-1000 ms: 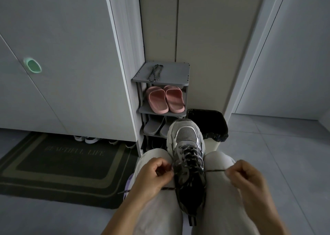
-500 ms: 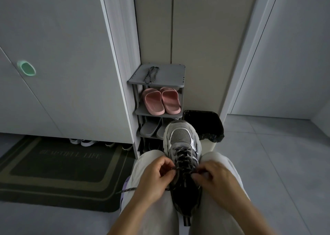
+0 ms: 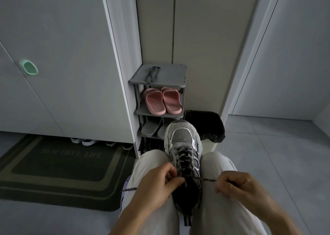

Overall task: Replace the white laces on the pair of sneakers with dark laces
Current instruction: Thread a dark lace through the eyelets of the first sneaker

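Sneaker (image 3: 184,154) wedged between knees; left hand (image 3: 157,184), right hand (image 3: 237,184) pinching limp dark lace (image 3: 207,179) ends at 9, 3 o'clock; grip near eyelets.

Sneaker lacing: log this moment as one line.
sneaker between thighs | dark lace crossed through eyelets | left hand pinches lace by tongue | right hand holds lace end taut, out right

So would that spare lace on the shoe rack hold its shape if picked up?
Probably not. The spare lace lies in slack loops on the shoe rack, so it would likely droop. It looks thin, so probably light. The dark lace the right hand pinches runs straight only under pull.
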A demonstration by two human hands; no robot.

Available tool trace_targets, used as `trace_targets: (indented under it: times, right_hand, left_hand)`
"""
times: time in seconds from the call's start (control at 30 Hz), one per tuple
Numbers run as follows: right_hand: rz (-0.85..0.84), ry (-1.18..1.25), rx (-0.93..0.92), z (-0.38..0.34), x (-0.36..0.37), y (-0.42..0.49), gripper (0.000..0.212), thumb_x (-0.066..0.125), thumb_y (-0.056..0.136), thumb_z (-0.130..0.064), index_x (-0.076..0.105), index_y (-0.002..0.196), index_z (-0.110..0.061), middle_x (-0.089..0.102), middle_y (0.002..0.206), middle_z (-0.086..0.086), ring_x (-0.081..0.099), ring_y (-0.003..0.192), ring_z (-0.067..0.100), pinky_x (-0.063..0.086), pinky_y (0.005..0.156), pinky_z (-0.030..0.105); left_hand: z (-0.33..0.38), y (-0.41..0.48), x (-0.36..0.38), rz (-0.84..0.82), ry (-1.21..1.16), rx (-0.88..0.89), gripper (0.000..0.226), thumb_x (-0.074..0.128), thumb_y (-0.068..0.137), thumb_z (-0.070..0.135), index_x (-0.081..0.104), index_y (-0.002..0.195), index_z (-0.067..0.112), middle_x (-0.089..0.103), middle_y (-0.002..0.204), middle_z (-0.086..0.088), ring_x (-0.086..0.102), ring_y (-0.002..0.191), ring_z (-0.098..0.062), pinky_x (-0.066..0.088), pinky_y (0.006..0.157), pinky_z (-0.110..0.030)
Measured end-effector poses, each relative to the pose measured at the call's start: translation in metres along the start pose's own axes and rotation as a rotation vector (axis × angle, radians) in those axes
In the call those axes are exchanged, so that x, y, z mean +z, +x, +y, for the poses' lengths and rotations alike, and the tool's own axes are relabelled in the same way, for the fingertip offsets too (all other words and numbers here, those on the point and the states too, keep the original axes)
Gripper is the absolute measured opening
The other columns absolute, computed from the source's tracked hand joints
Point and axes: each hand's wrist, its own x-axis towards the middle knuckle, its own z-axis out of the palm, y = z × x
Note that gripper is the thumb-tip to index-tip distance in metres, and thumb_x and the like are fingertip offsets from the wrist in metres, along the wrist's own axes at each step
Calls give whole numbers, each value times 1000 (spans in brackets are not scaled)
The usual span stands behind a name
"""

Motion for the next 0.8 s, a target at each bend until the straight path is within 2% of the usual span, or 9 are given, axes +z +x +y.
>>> trace_targets:
  times: [0.1,0.17,0.23,0.33,0.43,0.5,0.63,0.7,0.8]
  right_hand:
    - [11,-72,103,1,3,5,34,56,85,-38,69,56,-27,69,64,4,58,58,4,44,61,13]
    - [62,-261,108,1,8,13,26,59,81,-44,64,57,-34,68,71,2,55,61,1,42,62,12]
    - [60,-468,68,-2,19,23,18,68,75,-42,51,69,-42,58,82,-8,51,69,3,40,66,13]
    - [84,-630,-8,-7,40,36,36,71,72,-42,39,84,-31,41,84,-14,46,71,5,35,63,11]
    - [196,-566,-57,-14,44,36,27,68,77,-29,43,85,-22,41,72,-14,49,70,3,36,63,9]
    - [267,-519,-68,-13,39,33,22,68,77,-19,47,76,-24,45,66,-12,46,77,-15,36,63,3]
    - [335,-496,-26,-3,33,32,28,70,71,-24,46,64,-36,54,66,-10,48,81,-5,42,57,14]
    - [300,-447,-9,-5,35,32,26,70,74,-19,48,67,-32,52,63,-7,48,78,-10,40,56,10]
    - [255,-389,6,-9,35,32,25,72,76,-13,50,69,-23,49,60,-6,47,70,-15,38,60,5]
  left_hand:
    - [5,-2,6,50,135,-2,27,66,80,37,41,88,32,51,79,13,50,68,-3,38,62,-17]
    - [7,-1,13,122,192,-4,37,66,79,41,37,98,28,48,89,14,50,77,-5,35,64,-16]
    - [8,0,17,168,226,9,37,62,82,41,37,103,25,49,92,13,51,77,-5,35,63,-15]
    - [5,3,15,186,202,18,31,62,83,36,40,102,24,54,88,11,53,74,-6,37,61,-17]
    - [0,3,10,217,149,37,24,65,80,31,43,91,28,57,78,10,54,68,-3,41,60,-17]
    - [-5,3,7,224,116,49,22,66,79,26,44,84,28,56,73,7,53,64,-6,41,58,-19]
    - [-13,5,4,245,18,65,25,67,79,16,44,78,27,54,70,4,50,61,-7,40,54,-15]
    - [-14,4,7,253,71,128,32,66,80,13,41,80,32,48,76,10,49,65,-5,39,54,-12]
    - [-18,5,17,286,231,344,33,66,78,12,42,90,31,41,98,14,49,72,0,41,58,-7]
